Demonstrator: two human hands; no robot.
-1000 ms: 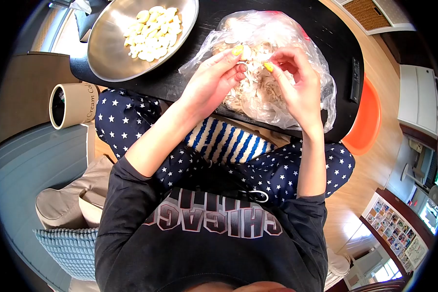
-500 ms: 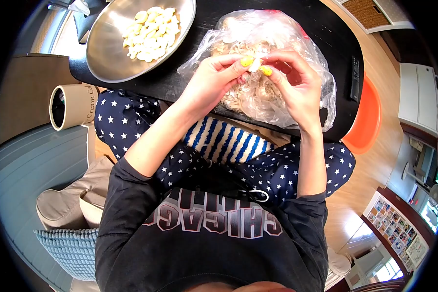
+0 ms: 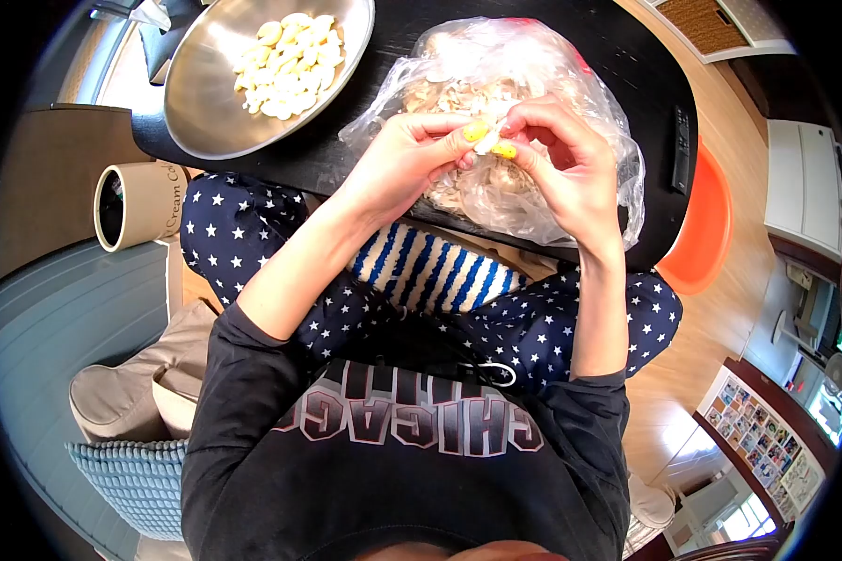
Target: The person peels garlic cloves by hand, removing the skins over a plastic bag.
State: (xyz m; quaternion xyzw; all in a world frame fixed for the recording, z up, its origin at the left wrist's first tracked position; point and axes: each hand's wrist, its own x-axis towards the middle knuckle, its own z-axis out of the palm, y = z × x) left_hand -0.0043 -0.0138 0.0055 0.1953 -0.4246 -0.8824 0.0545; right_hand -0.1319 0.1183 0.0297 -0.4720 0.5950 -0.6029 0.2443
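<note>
Over the clear plastic bag (image 3: 533, 51), my left hand (image 3: 407, 164) and my right hand (image 3: 566, 168) meet fingertip to fingertip. Both pinch one small whitish piece (image 3: 487, 140), which looks like a garlic clove, between thumbs and forefingers. Thin, papery skins (image 3: 468, 192) in beige and white fill the open bag beneath them. A wide metal bowl (image 3: 196, 103) stands to the left of my left hand, and a pile of pale peeled cloves (image 3: 290, 65) lies inside it.
The black table (image 3: 398, 47) carries the bowl, the bag and a dark remote control (image 3: 682, 150) near its right edge. Beside the table are an orange seat (image 3: 706, 229) at the right and a beige bin (image 3: 150, 204) at the left. A striped cloth (image 3: 435, 271) lies between my legs.
My hands have come together from slightly apart and now both pinch the small piece. The bowl appears shifted very slightly left in view.
</note>
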